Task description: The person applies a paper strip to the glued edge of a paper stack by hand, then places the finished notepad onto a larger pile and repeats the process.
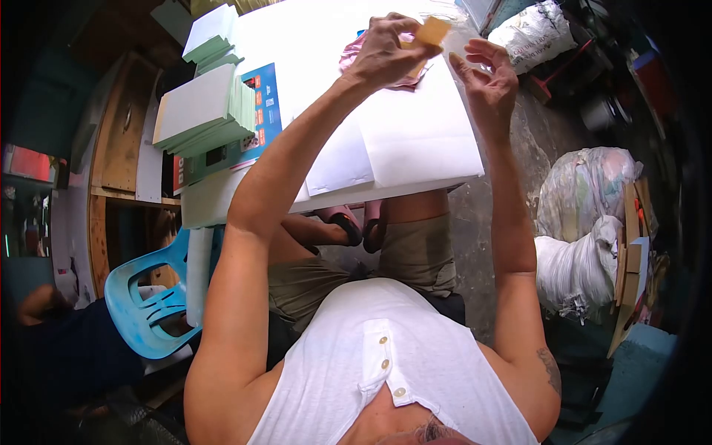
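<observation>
My left hand (393,48) is over the far right part of the white-covered table (423,152), closed on a small flat yellow-tan square piece (433,32); I cannot tell what it is made of. Beneath that hand lies a crumpled pink cloth (354,50), partly hidden by the fingers and wrist. My right hand (491,78) hovers just past the table's right edge, its palm half turned inward. Its fingers are curved and apart, with nothing between them. A white sheet (341,167) lies on the near part of the table.
Stacks of green-edged white paper (196,104) stand on the left side, on a blue printed sheet (268,93). A blue plastic chair (159,297) is at the left. Along the right floor are a white sack (530,33), stuffed plastic bags (586,193) and wooden boards (630,259).
</observation>
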{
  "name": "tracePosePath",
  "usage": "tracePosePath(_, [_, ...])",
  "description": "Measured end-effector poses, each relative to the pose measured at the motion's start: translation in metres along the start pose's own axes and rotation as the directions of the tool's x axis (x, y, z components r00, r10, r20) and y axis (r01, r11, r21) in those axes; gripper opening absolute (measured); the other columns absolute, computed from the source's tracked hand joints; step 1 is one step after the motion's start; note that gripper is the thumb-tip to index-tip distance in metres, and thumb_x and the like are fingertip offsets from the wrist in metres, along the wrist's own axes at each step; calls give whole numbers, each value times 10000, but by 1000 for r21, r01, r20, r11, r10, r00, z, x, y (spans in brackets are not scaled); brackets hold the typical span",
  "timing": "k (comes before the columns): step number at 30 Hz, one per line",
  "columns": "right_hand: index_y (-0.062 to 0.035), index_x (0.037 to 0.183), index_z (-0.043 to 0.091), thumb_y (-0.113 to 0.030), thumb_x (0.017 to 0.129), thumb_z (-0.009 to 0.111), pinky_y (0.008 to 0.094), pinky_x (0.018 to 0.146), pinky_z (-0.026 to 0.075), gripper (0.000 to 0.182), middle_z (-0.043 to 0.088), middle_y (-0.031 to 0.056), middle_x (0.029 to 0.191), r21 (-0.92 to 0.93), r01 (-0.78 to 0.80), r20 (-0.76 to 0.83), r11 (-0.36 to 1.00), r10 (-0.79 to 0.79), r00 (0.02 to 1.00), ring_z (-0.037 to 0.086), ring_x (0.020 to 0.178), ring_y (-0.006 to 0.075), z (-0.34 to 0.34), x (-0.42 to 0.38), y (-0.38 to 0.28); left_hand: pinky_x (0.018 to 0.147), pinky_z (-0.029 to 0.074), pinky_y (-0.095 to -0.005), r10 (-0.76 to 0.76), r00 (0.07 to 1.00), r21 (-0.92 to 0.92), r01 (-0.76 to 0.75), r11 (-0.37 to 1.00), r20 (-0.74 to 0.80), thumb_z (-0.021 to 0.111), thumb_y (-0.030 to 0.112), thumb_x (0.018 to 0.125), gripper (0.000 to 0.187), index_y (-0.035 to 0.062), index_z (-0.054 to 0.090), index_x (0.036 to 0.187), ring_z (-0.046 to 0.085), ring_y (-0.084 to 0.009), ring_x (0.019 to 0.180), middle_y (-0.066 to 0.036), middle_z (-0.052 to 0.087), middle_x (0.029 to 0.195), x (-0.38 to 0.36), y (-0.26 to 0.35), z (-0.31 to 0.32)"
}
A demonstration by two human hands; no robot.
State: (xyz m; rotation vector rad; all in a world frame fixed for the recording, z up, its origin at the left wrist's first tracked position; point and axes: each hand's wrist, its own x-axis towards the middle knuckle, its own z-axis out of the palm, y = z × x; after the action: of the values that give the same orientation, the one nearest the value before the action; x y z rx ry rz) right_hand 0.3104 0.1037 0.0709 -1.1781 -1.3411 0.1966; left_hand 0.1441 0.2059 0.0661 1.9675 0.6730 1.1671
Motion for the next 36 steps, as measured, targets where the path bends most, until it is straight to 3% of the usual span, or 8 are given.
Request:
tracePosePath(1, [-35, 1171, 657, -206, 864, 816, 321, 797, 563, 385, 715, 109, 1046, 182, -209, 58, 961, 202, 978, 682, 961, 199, 7, -4, 12, 705, 638, -341, -98, 989, -151, 80, 985, -115, 855, 351, 825, 464, 0, 739, 1106, 699, -227, 932, -175, 659, 1142, 0, 5, 0])
tracePosePath(4, [-11, 1151, 693, -275, 845, 840, 343, 897, 511, 430, 700, 105, 1075, 517, -581, 296, 628, 505, 810, 648, 1006, 187, 34, -25, 33, 725, 633, -323, -301, 945, -571, 178, 802, -128, 807, 236, 886, 389, -29, 681, 1140, 719, -194, 755, -111, 714, 899, -5, 16, -4])
tracePosePath(10, [-49, 1029, 714, -208, 839, 844, 354, 952, 441, 279, 697, 34, 938, 699, -592, 337, 400, 547, 767, 611, 978, 141, 69, -38, 36, 695, 628, -326, -404, 900, -722, 172, 670, -161, 770, 167, 919, 294, -47, 654, 1084, 706, -168, 778, -109, 705, 934, -11, 0, 2])
tracePosePath(15, [-20, 919, 736, -191, 833, 785, 303, 812, 501, 198, 717, 47, 875, 677, -519, 158, 522, 585, 795, 629, 810, 127, 74, -22, 47, 767, 617, -339, -451, 851, -675, 167, 718, -270, 766, 133, 919, 270, -53, 650, 1078, 699, -171, 830, -113, 703, 948, -14, -12, -5])
tracePosePath(25, [-22, 963, 730, -219, 826, 824, 291, 752, 501, 258, 697, 50, 875, 531, -557, 235, 639, 520, 821, 619, 792, 132, 80, -12, 44, 784, 538, -262, -528, 816, -759, 186, 624, -235, 804, 158, 898, 280, 0, 656, 1076, 662, -139, 832, -77, 692, 931, -12, -18, -8])
tracePosePath(29, [0, 917, 722, -156, 814, 830, 255, 618, 466, 216, 661, 28, 782, 551, -524, 195, 649, 510, 838, 561, 656, 101, 85, -10, 63, 836, 557, -292, -504, 811, -649, 216, 729, -296, 847, 234, 857, 480, -37, 602, 1169, 657, -191, 990, -154, 656, 1104, -12, -29, -5])
tracePosePath(33, [18, 839, 715, -139, 786, 827, 245, 504, 407, 199, 617, 21, 695, 340, -607, 108, 718, 611, 784, 486, 552, 84, 75, 5, 76, 920, 556, -405, -181, 837, -63, 174, 983, -517, 829, 231, 839, 640, -44, 486, 1304, 619, -298, 1149, -228, 547, 1270, -13, -40, -17])
tracePosePath(36, [-6, 865, 724, -217, 737, 875, 264, 629, 459, 289, 634, 20, 754, 128, -719, 127, 683, 707, 695, 537, 675, 118, 63, 14, 79, 1140, 423, -544, 173, 968, 157, -146, 977, -180, 783, 345, 877, 800, 100, 338, 1495, 532, -378, 1334, -240, 514, 1417, -16, -55, -29])
